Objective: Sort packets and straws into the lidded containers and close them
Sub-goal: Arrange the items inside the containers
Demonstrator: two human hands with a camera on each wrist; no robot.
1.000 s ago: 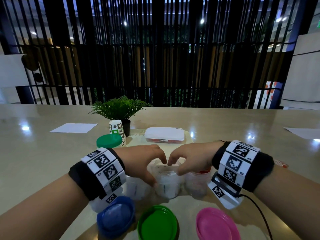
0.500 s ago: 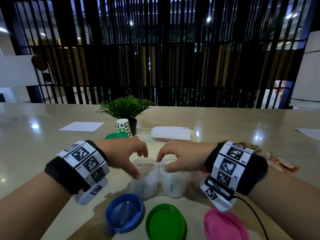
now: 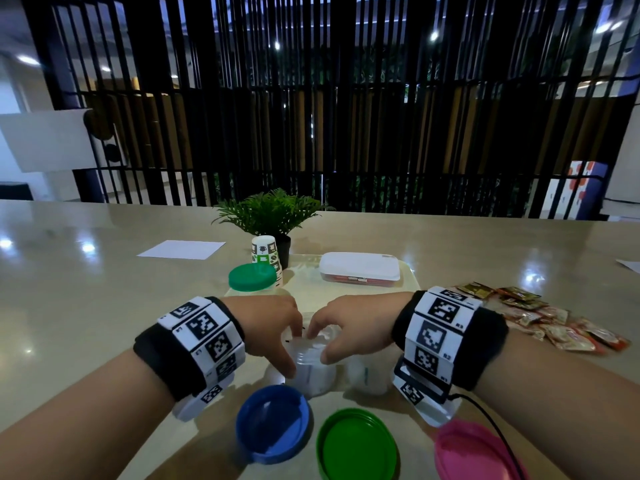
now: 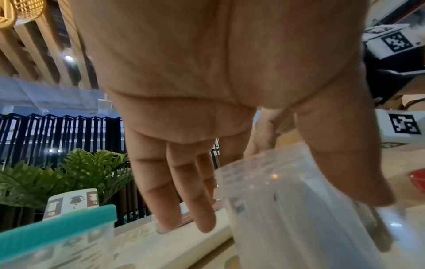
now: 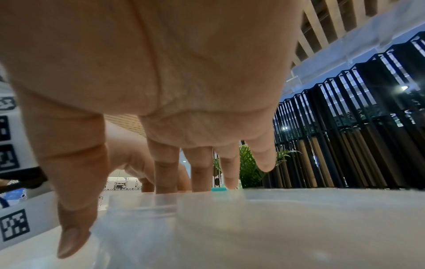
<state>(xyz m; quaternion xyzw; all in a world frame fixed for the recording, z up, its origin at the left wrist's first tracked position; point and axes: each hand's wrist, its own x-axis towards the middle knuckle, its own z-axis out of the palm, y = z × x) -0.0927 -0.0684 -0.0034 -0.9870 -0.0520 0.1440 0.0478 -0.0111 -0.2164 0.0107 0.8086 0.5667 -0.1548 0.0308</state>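
A clear round container [image 3: 313,367] stands open on the table between three loose lids: blue [image 3: 273,422], green [image 3: 356,445] and pink [image 3: 474,455]. My left hand [image 3: 292,351] grips it, thumb on the near side and fingers over the far rim. My right hand [image 3: 320,346] holds the same container from the right. The left wrist view shows its ribbed wall [image 4: 287,209] under my thumb. A second clear container [image 3: 367,375] stands just to the right. Red and gold packets [image 3: 540,320] lie in a heap at the right. No straws are visible.
On a pale tray [image 3: 410,282] behind my hands stand a green-lidded jar [image 3: 252,278] and a white lidded box [image 3: 360,271]. A paper cup [image 3: 265,254] and a potted plant [image 3: 273,213] stand behind them. A paper sheet [image 3: 181,249] lies far left.
Half a second ago each hand was at its own clear container. Both hands have since drawn together onto one container.
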